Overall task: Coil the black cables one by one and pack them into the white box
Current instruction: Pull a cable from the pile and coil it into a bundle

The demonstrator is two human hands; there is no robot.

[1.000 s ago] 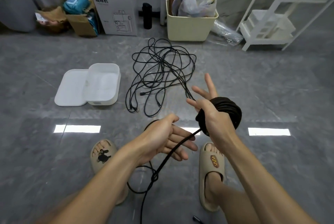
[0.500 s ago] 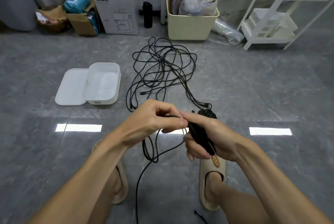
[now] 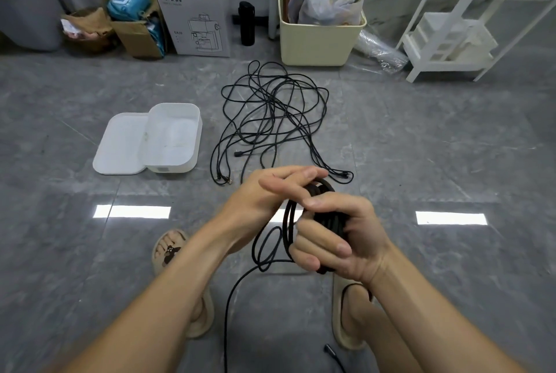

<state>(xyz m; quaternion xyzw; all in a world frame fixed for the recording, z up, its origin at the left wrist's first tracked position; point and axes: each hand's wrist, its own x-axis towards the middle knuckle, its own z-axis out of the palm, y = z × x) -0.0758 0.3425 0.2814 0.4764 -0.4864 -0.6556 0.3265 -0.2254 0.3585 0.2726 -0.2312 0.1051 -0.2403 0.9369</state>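
A: What does the cable look like just now?
B: The coil [image 3: 326, 216] is a thick bundle of thin, matte black loops. The right hand [image 3: 340, 237] has its fingers and thumb curled round it, near the middle of the view.
A: And the other hand?
B: The left hand [image 3: 270, 195] lies over the top of the coil, fingers fairly straight and pressed together, touching the loops. One loose strand [image 3: 231, 297] drops from the coil in a small loop and runs down toward the near edge.
A: Where are the rest?
B: A tangled pile of black cables [image 3: 270, 114] sprawls on the grey floor [image 3: 451, 147], farther off, with small plugs at the ends. Just left of it sits the white box [image 3: 174, 135], open, its lid [image 3: 120, 144] lying flat against its left side. I can't make out anything inside it.
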